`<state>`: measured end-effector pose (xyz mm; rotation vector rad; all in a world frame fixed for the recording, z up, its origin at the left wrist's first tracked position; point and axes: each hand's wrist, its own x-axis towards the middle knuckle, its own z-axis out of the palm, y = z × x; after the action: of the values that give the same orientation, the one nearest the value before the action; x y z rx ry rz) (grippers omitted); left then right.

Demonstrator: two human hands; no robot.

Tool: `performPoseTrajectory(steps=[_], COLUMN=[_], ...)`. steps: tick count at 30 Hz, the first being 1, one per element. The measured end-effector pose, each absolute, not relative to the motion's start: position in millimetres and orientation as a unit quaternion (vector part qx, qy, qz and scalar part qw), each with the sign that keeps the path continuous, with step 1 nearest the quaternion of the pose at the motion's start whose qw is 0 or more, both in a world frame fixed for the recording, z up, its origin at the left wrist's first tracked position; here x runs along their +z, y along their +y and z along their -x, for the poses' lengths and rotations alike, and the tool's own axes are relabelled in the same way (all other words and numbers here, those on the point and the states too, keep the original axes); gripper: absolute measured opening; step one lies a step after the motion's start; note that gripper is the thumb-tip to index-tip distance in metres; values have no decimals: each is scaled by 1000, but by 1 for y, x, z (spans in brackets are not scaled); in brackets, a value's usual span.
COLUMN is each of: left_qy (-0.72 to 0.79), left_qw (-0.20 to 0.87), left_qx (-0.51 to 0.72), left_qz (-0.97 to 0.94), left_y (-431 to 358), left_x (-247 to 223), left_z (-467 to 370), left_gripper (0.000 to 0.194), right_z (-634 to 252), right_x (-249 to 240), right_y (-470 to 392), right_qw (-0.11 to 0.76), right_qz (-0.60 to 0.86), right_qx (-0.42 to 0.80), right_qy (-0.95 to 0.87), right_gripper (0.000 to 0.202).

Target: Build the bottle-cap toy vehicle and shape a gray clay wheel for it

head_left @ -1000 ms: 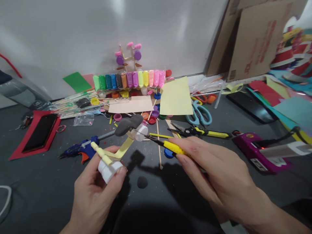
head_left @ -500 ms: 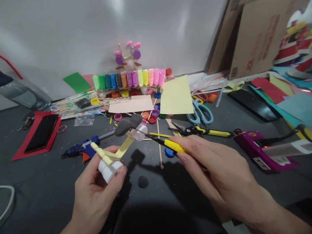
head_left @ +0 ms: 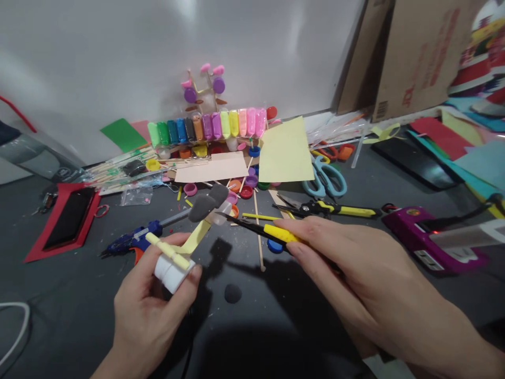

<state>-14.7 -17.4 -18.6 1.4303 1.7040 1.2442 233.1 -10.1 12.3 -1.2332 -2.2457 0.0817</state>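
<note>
My left hand [head_left: 152, 305] is closed round the white base [head_left: 171, 275], thumb against its side; my right hand [head_left: 355, 268] pinches the yellow-and-black tool [head_left: 278, 234], though I can't tell whether its tips are parted. The base, its yellow strip [head_left: 197, 236] and the dark grey lump [head_left: 208, 202] are above the bench [head_left: 79, 316], well in from its back edge. Against half a second ago, the white end piece [head_left: 219, 217] has shifted slightly left and an orange ring [head_left: 235, 210] shows beside it. The tips still meet that piece, so I judge the work remains there.
</note>
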Motion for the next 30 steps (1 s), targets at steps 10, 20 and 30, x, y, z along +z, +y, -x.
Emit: performPoseTrajectory(steps=[10, 20, 30], left_qy=[582, 449, 378], left_qw=[166, 15, -37], left_qx=[411, 353, 351], left_qz=[-681, -821, -856], left_y=[-13, -7, -6], left_x=[-19, -21, -23], left_z=[28, 52, 63], left_gripper=[21, 54, 79], right_z=[-231, -238, -246], right_x=[18, 12, 4], right_y=[-8, -12, -16], right_qw=[278, 274, 302], right_qz=[462, 441, 435], right_qx=[16, 3, -9], right_qy=[-842, -855, -848], right_gripper=[26, 18, 30])
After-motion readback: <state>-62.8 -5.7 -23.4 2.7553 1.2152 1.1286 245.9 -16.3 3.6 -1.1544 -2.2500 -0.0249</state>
